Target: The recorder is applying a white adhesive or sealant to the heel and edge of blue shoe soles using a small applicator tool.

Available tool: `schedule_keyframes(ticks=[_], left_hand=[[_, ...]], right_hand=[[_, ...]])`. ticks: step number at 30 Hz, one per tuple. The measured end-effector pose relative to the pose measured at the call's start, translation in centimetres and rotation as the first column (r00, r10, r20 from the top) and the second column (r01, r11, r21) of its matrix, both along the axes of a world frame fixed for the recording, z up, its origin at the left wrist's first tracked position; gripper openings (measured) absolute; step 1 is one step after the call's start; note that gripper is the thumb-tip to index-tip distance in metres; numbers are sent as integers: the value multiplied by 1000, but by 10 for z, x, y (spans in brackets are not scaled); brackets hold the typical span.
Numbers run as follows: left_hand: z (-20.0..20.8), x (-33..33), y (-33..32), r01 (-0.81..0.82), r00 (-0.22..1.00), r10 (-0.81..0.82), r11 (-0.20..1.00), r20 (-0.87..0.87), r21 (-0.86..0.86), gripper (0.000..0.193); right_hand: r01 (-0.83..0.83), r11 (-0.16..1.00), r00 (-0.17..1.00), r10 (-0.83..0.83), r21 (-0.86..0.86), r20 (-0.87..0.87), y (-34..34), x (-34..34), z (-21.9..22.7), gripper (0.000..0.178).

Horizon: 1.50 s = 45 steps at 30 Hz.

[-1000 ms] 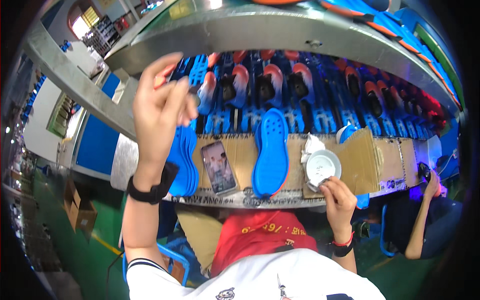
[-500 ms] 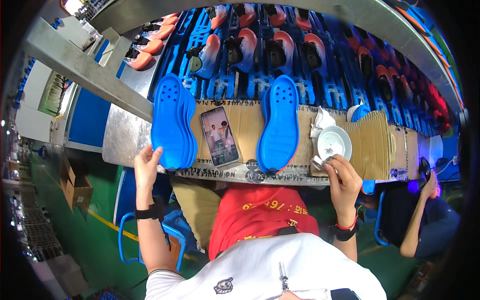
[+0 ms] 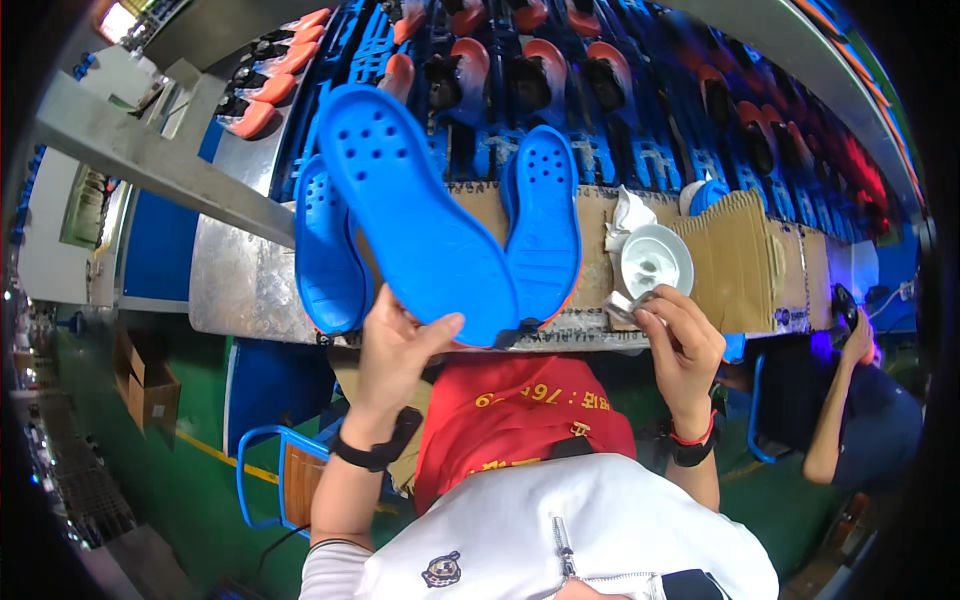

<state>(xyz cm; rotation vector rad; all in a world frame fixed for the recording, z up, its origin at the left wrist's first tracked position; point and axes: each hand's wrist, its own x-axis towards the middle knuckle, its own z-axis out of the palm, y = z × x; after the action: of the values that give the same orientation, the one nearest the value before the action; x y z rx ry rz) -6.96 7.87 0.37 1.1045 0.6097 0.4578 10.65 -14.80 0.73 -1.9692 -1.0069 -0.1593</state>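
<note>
Left hand (image 3: 393,348) clamped on the heel end of a blue shoe sole (image 3: 425,230), thumb on top; the sole slants, toe up and left, over the bench edge between left-hand soles (image 3: 325,250) and right-hand soles (image 3: 552,225). Right hand (image 3: 688,350), well apart, pinches a small pale wad (image 3: 622,310) beside the white bowl (image 3: 657,262); cannot tell if wad touches rim. Step in hand, I judge: presenting the sole. Next move calls for a firm heel grip, face exposed.
</note>
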Motion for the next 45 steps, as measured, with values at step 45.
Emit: schedule_keyframes(ticks=[45], left_hand=[[15,36,-41,-81,997,70,794,42,602,52]], right_hand=[[-45,999,995,42,31,91,15,-9,18,13]])
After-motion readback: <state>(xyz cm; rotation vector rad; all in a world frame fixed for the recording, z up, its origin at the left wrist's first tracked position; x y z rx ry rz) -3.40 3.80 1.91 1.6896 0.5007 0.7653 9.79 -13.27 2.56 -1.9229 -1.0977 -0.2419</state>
